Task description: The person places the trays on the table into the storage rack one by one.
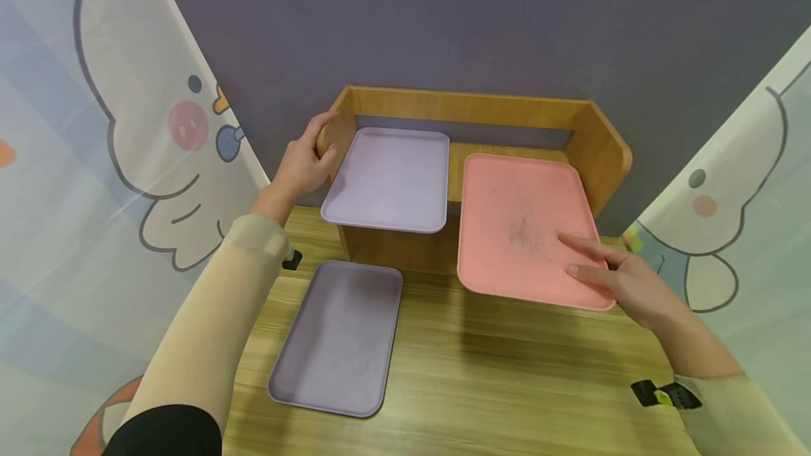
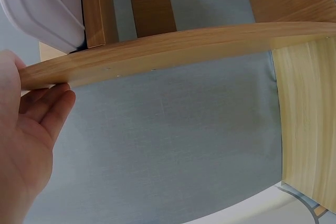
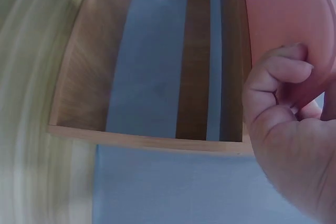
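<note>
My left hand (image 1: 307,164) grips the front edge of the left side panel of a small wooden shelf (image 1: 469,104); in the left wrist view its fingertips (image 2: 59,109) curl round the panel's edge. A pale lilac tray (image 1: 394,178) lies on the left half of the shelf board. With my right hand (image 1: 633,283) I hold a pink tray (image 1: 507,224) by its near right corner, thumb and a finger on top. Seen from the right wrist, several fingers (image 3: 283,72) curl at the underside of the pink tray. The tray's far end overlaps the shelf's right half.
On the wooden table (image 1: 443,385), a darker purple-grey tray (image 1: 338,340) lies in front of the shelf's left end. Behind the shelf stands a grey panel (image 1: 443,20). Cartoon-printed curtains (image 1: 146,181) hang at both sides.
</note>
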Demonstrator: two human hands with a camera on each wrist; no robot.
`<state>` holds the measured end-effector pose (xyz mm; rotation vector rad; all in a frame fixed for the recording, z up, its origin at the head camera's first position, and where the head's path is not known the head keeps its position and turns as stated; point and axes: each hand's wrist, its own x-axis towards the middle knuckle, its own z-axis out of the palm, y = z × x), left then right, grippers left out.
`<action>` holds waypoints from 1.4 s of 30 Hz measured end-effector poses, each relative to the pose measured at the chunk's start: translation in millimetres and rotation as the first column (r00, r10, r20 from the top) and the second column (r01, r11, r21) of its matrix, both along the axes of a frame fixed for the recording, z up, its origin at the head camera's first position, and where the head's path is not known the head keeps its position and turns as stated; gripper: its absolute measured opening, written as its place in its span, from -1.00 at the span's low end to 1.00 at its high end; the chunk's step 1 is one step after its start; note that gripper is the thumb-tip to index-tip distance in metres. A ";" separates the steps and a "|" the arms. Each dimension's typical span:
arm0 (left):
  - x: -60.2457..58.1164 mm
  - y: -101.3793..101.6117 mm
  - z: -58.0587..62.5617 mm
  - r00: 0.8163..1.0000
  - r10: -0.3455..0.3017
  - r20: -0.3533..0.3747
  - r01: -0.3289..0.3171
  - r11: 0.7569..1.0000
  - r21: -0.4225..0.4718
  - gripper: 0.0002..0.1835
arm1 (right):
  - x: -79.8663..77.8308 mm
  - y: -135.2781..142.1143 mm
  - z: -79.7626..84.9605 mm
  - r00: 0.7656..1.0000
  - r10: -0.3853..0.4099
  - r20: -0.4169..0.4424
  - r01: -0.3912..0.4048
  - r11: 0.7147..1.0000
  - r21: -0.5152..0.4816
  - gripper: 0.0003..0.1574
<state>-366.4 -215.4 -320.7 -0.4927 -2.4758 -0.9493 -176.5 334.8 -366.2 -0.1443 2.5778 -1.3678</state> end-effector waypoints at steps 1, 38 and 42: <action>0.1 0.1 0.2 1.000 0.000 0.001 0.000 1.000 0.001 -0.33 | -4.0 0.3 1.9 1.000 0.010 0.000 -0.010 1.000 -0.018 -0.10; -0.9 6.5 -2.8 1.000 -0.013 0.011 0.013 1.000 0.012 -0.33 | -34.2 -2.0 1.8 0.978 -0.199 -0.070 0.191 0.976 -0.107 -0.09; -1.0 4.7 -2.9 1.000 -0.014 -0.006 0.014 1.000 0.018 -0.33 | -36.7 -4.7 2.4 0.976 -0.208 -0.069 0.198 0.972 -0.130 -0.09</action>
